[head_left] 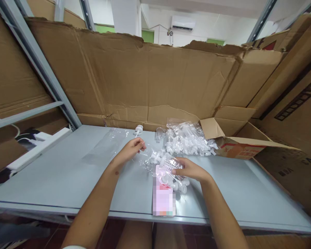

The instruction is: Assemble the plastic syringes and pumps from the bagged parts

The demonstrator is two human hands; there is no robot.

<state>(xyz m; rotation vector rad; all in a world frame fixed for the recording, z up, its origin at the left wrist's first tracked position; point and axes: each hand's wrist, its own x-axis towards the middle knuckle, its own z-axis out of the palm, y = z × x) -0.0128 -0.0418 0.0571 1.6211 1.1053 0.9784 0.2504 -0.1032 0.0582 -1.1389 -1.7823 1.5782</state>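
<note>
My right hand (189,168) is closed around a clear plastic bottle (168,162) wrapped in thin see-through film. Under it, white plastic caps (181,186) and more film lie on the table. My left hand (135,148) is pinched, its fingertips at the edge of a crinkled clear plastic bag (146,162) that reaches toward the right hand. Small white pump parts (157,157) sit between the hands. Beneath the right-hand bundle is a phone (163,204) with a pink screen, partly blurred. Beyond my left hand stands a white pump head (138,129).
A large clear bag of white pump parts (186,141) lies at the back, beside a clear bottle (159,134) and an open cardboard box (238,147). Flat clear film (103,148) rests at left. Cardboard walls (150,79) enclose the grey table (93,193). A power strip (41,148) runs along the left edge.
</note>
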